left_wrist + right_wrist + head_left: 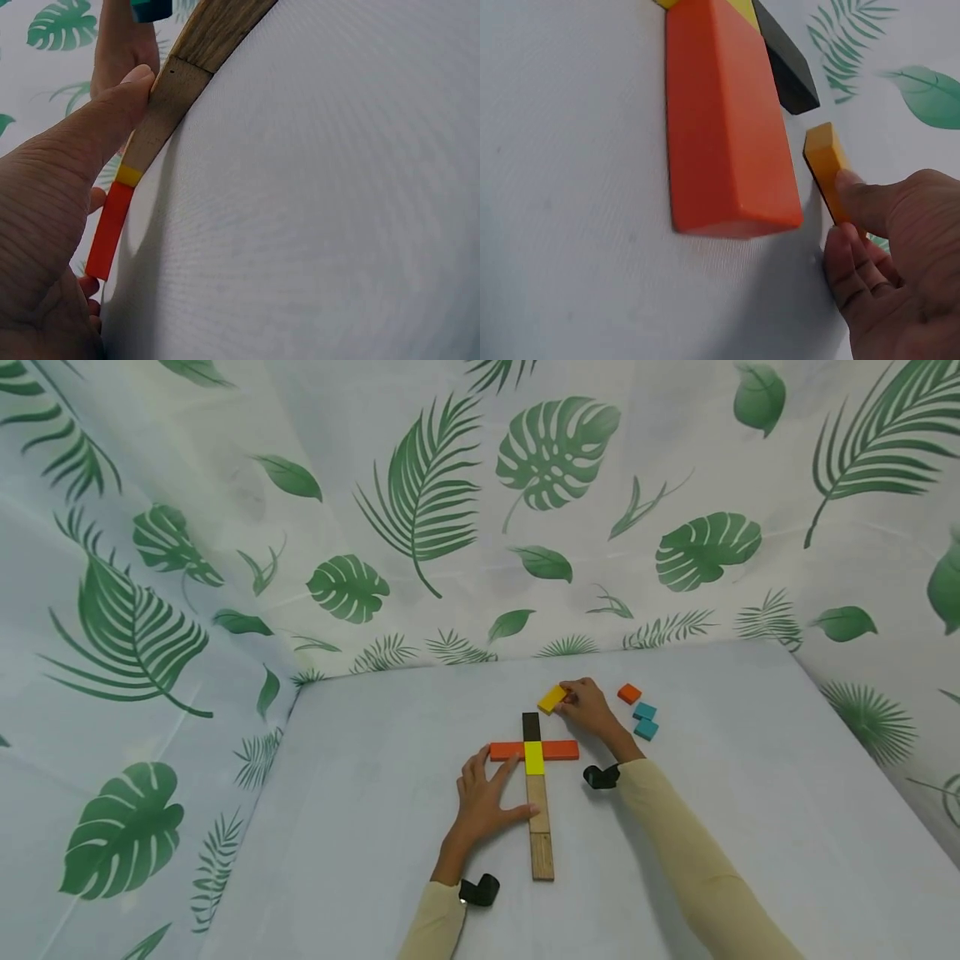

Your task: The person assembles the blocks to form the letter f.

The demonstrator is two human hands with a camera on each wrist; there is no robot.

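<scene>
Flat blocks form a cross on the white table: a black block (531,727) at the far end, a bright yellow block (533,758) at the crossing, orange-red blocks (560,750) on both sides, and two wooden blocks (541,857) in line toward me. My left hand (483,802) is spread beside it, its fingers at the left orange-red block (111,231) and its thumb touching a wooden block (161,112). Beyond the black block, my right hand (588,706) pinches a darker yellow block (825,161) between thumb and fingers, close to the table.
Right of my right hand lie a small orange block (629,693) and two small blue blocks (645,728). A leaf-printed curtain (450,527) hangs behind the white table (360,827) and along its sides. Each wrist carries a black camera (480,890).
</scene>
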